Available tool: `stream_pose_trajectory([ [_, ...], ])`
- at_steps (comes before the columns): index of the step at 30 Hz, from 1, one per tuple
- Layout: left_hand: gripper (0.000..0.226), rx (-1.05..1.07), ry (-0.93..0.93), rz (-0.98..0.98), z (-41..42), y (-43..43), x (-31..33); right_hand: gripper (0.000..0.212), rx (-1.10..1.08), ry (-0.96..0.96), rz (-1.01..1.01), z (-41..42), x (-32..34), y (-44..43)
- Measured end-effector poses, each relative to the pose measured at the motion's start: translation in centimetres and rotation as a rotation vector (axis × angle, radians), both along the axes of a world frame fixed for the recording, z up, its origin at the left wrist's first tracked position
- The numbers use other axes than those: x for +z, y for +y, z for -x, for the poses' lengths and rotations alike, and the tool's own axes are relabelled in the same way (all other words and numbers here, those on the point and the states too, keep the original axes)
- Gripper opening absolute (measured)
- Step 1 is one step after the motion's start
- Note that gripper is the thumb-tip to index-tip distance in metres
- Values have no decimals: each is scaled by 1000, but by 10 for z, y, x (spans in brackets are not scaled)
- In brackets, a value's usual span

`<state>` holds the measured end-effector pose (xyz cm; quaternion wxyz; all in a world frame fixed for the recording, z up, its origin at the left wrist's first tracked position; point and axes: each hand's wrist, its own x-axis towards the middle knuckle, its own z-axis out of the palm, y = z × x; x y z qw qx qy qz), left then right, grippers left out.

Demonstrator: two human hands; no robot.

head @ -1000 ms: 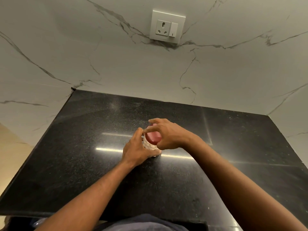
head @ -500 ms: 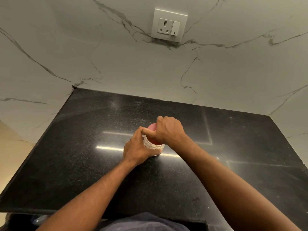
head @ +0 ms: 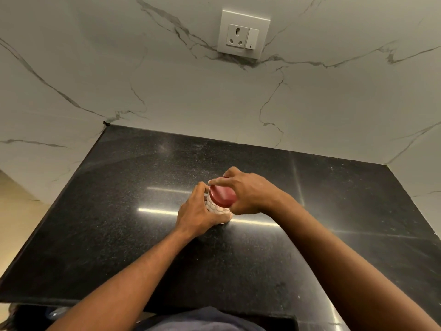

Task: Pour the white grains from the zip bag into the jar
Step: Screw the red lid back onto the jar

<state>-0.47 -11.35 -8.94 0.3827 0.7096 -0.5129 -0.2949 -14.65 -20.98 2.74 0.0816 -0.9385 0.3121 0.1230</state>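
Note:
A small clear jar (head: 216, 209) with a textured wall and white contents stands upright near the middle of the black counter (head: 119, 223). A red lid (head: 222, 196) sits on top of it. My left hand (head: 198, 213) wraps around the jar's body from the left. My right hand (head: 248, 194) grips the lid's rim from the right, with fingers curled over its far side. No zip bag is in view.
A marble wall rises behind the counter, with a white socket and switch plate (head: 243, 34) high up. The counter's front edge (head: 71, 302) runs just before my torso. A marble side wall closes in on the right.
My right hand has turned on the lid: from covering its top half a second ago, its fingers have swung back and the red top shows again. The left hand keeps its hold.

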Motion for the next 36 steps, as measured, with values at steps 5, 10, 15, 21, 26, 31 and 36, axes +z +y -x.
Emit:
stream_pose_trajectory([
  [5, 82, 27, -44, -7, 2, 1, -1, 81, -122, 12, 154, -15, 1, -7],
  [10, 79, 37, -70, 11, 4, 1, -1, 83, -263, -37, 343, -20, -19, 7],
  [15, 78, 41, -59, -10, 3, 0, 0, 105, -191, -94, 428, -11, -25, 7],
  [21, 79, 40, -47, -33, 3, 0, 1, 102, -51, -155, 375, 5, -37, 1],
  [26, 79, 63, -56, -28, 4, 1, 3, 92, -163, -240, 414, -1, -48, 4],
  [31, 82, 38, 32, -82, -4, 0, 4, 99, -273, -267, 410, -9, -51, 10],
  [36, 83, 31, 47, -37, -8, 0, 1, 109, -405, -431, 125, 9, -65, 19],
])
